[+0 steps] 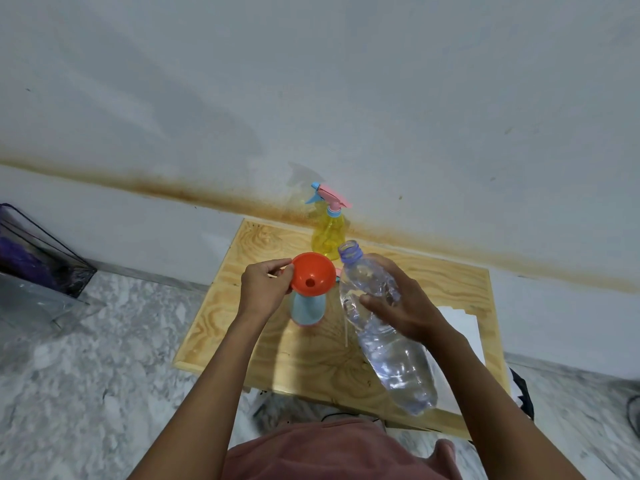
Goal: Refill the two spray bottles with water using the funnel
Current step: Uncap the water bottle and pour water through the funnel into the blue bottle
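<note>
The orange funnel [313, 277] sits in the neck of the uncapped blue spray bottle [308, 308], which stands upright on the wooden table [239, 327]. The left hand [263, 289] pinches the funnel's rim on its left side, thumb and fingers curled round the edge, so the funnel's bowl lies just to the right of the grip.

Right of the funnel, the right hand [405, 306] wraps round the upper half of a clear water bottle [398, 368]. This bottle is capless and tilted, its open mouth just beside the funnel's right rim and slightly above it, its base pointing back toward the person. Water shows inside it.

Behind the funnel, the yellow spray bottle [327, 233] stands upright with its pink and blue trigger head on. Below and right of the funnel a thin white tube [346, 332] lies on the table. Farther right of the funnel, past the right hand, lies a white sheet [464, 327].
</note>
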`<state>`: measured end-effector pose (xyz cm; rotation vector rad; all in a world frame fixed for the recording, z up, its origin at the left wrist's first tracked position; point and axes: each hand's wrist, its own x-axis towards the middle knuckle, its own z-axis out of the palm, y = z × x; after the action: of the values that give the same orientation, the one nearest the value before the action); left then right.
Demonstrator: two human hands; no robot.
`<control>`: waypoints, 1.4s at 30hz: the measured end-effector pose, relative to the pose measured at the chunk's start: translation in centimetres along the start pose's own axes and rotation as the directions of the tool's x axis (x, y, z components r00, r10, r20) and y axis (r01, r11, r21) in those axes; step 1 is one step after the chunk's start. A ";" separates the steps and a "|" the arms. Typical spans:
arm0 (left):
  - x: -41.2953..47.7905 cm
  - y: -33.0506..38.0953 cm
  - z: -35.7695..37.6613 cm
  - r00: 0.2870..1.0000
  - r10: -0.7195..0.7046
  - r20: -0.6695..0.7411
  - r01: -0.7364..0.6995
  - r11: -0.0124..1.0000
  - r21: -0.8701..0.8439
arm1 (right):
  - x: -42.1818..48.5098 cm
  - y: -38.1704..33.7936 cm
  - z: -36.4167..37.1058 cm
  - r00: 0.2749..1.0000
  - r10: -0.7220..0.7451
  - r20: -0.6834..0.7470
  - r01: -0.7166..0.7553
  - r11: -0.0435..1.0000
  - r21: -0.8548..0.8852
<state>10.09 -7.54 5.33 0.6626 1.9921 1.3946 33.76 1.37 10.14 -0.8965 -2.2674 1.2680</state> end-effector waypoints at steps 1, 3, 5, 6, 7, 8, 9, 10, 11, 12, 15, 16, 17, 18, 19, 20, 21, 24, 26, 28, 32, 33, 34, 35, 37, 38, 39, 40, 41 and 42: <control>0.0 0.0 0.0 1.000 0.001 0.001 -0.001 1.000 -0.001 | 0.0 0.0 -0.1 0.998 -0.025 -0.055 0.026 1.000 0.007; 0.1 0.1 0.0 1.000 0.001 0.000 -0.001 1.000 -0.002 | 0.3 0.0 -0.4 0.984 -0.063 -0.164 0.064 0.998 0.005; 0.1 0.2 0.0 1.000 -0.002 0.001 0.002 1.000 0.004 | 0.7 -0.1 -0.8 0.960 -0.072 -0.269 0.078 0.997 0.011; 0.1 0.2 -0.1 1.000 -0.003 0.003 0.003 1.000 0.007 | 0.9 -0.1 -0.9 0.943 -0.070 -0.324 0.078 0.997 0.013; 0.1 0.2 0.0 1.000 -0.004 0.005 0.004 1.000 0.009 | 1.2 0.0 -1.0 0.923 -0.060 -0.379 0.073 0.997 0.022; 0.1 0.2 0.0 1.000 -0.003 0.006 0.003 1.000 0.010 | 1.5 0.2 -1.1 0.902 -0.040 -0.431 0.065 0.997 0.045; 0.1 0.3 -0.1 1.000 -0.002 0.007 0.002 1.000 0.012 | 1.9 0.4 -1.1 0.880 -0.014 -0.475 0.058 0.995 0.077; 0.1 0.3 -0.1 1.000 -0.002 0.008 0.002 1.000 0.016 | 2.2 0.6 -1.1 0.860 0.006 -0.509 0.054 0.993 0.103; 0.1 0.3 -0.1 1.000 -0.001 0.009 0.000 1.000 0.019 | 2.6 0.8 -1.1 0.843 0.018 -0.538 0.054 0.992 0.117; 0.1 0.3 -0.1 1.000 0.001 0.011 -0.001 1.000 0.022 | 3.0 1.0 -1.1 0.826 0.022 -0.563 0.056 0.991 0.122; 0.1 0.4 0.0 1.000 0.003 0.007 -0.004 1.000 0.026 | 4.2 1.4 -0.9 0.778 0.057 -0.626 0.038 0.990 0.138; 0.1 0.4 0.0 1.000 0.005 0.003 -0.005 1.000 0.029 | 4.6 1.5 -0.8 0.763 0.067 -0.643 0.033 0.989 0.142; 0.1 0.4 0.1 1.000 0.007 0.001 -0.007 0.999 0.034 | 5.0 1.6 -0.7 0.750 0.075 -0.657 0.029 0.989 0.146; 0.1 0.4 0.1 1.000 0.006 -0.002 -0.006 0.999 0.038 | 5.4 1.7 -0.5 0.741 0.085 -0.666 0.025 0.988 0.154; 0.2 0.4 0.1 1.000 0.005 -0.004 -0.005 0.999 0.040 | 5.7 1.7 -0.3 0.733 0.093 -0.674 0.022 0.987 0.160; 0.2 0.3 0.1 1.000 0.004 -0.005 -0.004 0.999 0.041 | 6.0 1.8 -0.1 0.725 0.099 -0.681 0.019 0.986 0.164; 0.2 0.3 0.1 1.000 0.005 -0.004 -0.005 0.999 0.041 | 6.3 1.9 0.0 0.717 0.106 -0.689 0.015 0.986 0.168; 0.2 0.2 0.1 1.000 0.012 -0.004 -0.012 0.999 0.047 | 6.6 2.4 0.4 0.684 0.108 -0.722 0.006 0.988 0.154; 0.3 0.2 0.1 1.000 0.009 -0.003 -0.009 0.999 0.050 | 6.5 2.8 0.7 0.669 0.094 -0.737 0.016 0.990 0.141; 0.4 0.1 0.1 1.000 0.000 -0.002 0.000 0.999 0.045 | 5.9 2.9 1.0 0.654 0.088 -0.751 0.041 0.988 0.151; 0.4 -0.1 0.0 1.000 -0.013 0.000 0.013 1.000 0.026 | 4.9 2.7 1.0 0.635 0.105 -0.765 0.068 0.979 0.191; 0.4 -0.2 -0.1 1.000 -0.012 0.000 0.012 1.000 0.022 | 4.9 2.7 0.9 0.641 0.104 -0.761 0.056 0.982 0.182; 0.4 -0.2 -0.1 1.000 -0.009 0.000 0.009 1.000 0.021 | 4.9 2.8 0.8 0.648 0.101 -0.755 0.040 0.985 0.167; 0.3 -0.2 -0.1 1.000 -0.001 0.002 0.001 1.000 0.022 | 4.8 2.8 0.8 0.653 0.101 -0.750 0.019 0.989 0.150; 0.3 -0.2 -0.1 1.000 0.011 0.007 -0.011 1.000 0.026 | 4.5 3.0 0.8 0.659 0.123 -0.742 -0.025 0.990 0.142; 0.4 -0.1 -0.2 1.000 0.011 0.012 -0.011 1.000 0.024 | 4.4 3.0 0.8 0.664 0.133 -0.736 -0.043 0.989 0.139; 0.4 -0.2 -0.2 1.000 0.010 0.018 -0.011 1.000 0.019 | 4.1 2.8 1.0 0.663 0.142 -0.735 -0.069 0.989 0.130; 0.5 -0.2 -0.2 1.000 0.010 0.023 -0.011 1.000 0.014 | 3.9 2.5 1.2 0.646 0.153 -0.748 -0.099 0.988 0.117; 0.5 -0.2 -0.3 0.999 0.013 0.029 -0.013 1.000 0.009 | 3.4 2.0 1.6 0.607 0.159 -0.778 -0.134 0.986 0.097; 0.5 -0.3 -0.3 0.999 0.013 0.033 -0.014 1.000 0.006 | 3.0 1.6 2.1 0.545 0.132 -0.828 -0.161 0.986 0.051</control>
<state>9.48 -7.47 5.04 0.6988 1.9702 1.3771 30.91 2.83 7.76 -1.3586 -1.4447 0.6052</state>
